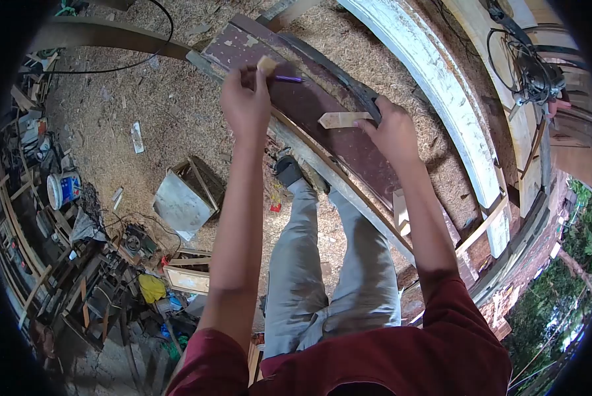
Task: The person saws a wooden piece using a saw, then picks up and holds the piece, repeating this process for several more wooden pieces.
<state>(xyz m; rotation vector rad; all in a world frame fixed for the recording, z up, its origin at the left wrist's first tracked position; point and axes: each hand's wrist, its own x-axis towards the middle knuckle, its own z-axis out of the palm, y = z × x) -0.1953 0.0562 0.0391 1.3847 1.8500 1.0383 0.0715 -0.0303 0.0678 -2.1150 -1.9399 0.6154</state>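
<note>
My left hand is over the near-left part of a long maroon board, its fingers closed at a small pale wood block. Just beside that block a purple pen shows against the board. My right hand is closed on a short wooden piece with a pointed end, the thumb pressed along its edge. The fingers of that hand overlap the end of a long dark strip that runs along the far side of the board.
A long, curved-looking white beam lies beyond the board. Wood shavings cover the ground. To the left are a tilted box, a white bucket and piled scrap. A power tool with a cable sits at the upper right.
</note>
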